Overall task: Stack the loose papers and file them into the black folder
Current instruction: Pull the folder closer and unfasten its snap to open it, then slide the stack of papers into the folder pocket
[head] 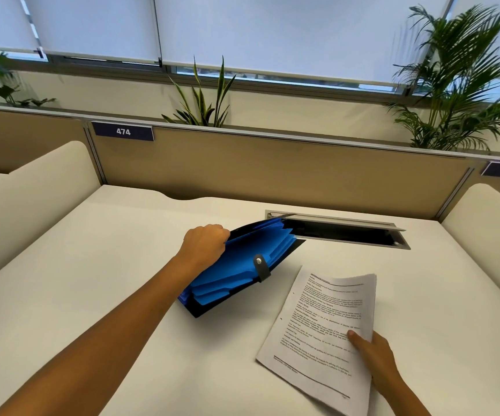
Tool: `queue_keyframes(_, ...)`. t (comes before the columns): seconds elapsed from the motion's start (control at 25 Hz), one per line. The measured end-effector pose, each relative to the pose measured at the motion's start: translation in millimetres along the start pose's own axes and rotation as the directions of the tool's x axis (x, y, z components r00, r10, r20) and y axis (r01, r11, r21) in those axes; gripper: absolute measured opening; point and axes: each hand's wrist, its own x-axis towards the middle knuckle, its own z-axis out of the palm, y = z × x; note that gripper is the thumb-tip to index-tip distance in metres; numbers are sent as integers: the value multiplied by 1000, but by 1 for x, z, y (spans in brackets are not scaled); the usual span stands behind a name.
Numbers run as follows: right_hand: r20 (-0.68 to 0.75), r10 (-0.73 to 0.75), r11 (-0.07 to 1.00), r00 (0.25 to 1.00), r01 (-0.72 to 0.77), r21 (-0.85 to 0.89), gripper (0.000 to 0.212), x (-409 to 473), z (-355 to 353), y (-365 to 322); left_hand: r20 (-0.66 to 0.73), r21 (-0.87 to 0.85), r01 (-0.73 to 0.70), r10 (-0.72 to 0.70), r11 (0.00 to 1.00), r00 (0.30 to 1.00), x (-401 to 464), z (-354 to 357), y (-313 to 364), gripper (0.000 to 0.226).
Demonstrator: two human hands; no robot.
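Filing step in hand. The papers are already gathered into one stack, pinched at its near right corner by the right hand, thumb on top, toward 5 o'clock on the table. The left hand is closed on the upper edge of the black folder at centre, holding its blue pockets fanned open. Next move, in my judgement: swing the stack's far edge toward 11 o'clock and slide it into one pocket.
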Motion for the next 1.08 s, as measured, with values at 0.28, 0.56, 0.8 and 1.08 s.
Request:
queue_keyframes(0.28, -21, -158, 987, 987, 158, 21, 8, -6, -30, -101, -117, -35, -141, 136, 989, 984, -1, -2, -17, 16)
queue_keyframes(0.56, 304, -101, 951, 947, 182, -250, 17, -33, -43, -205, -157, -20, -40, 37, 999, 987, 4, -3, -28, 27)
queue_keyframes(0.8, 377, 41, 891, 925, 137, -433, 25, -45, 10, -234, -129, -33, -33, 29, 999, 991, 7, -10, -25, 24)
queue_keyframes(1.08, 376, 25, 990, 926, -74, 116, 27, -66, 94, -223, -55, -115, -61, 55, 991, 997, -2, -16, -8, 18)
